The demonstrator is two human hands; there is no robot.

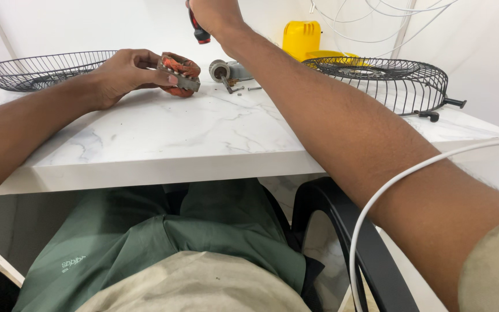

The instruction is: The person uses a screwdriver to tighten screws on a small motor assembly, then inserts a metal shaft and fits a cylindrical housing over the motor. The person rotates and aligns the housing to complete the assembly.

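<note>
The left hand (127, 72), in the upper left of the frame, grasps a motor stator (179, 74) with orange-red windings and a grey metal core, thumb and fingers wrapped about it, holding it just above the white marble-patterned table (203, 133). The right hand (215, 14), at the top centre and partly cut off by the frame edge, is clenched around a screwdriver (199, 29) with a red and black handle, which points down toward the table. Just right of the stator lies a grey metal motor part (226, 70) with a shaft, and beside it a few small screws (244, 89). Behind these stands a yellow plastic housing (302, 39). A round black wire fan guard (385, 81) rests at the upper right of the table, and a second wire guard (38, 69) lies at the upper left. A white cable (394, 185) curves across the lower right, over the right forearm. A black chair (342, 219) shows below the table edge.
</note>
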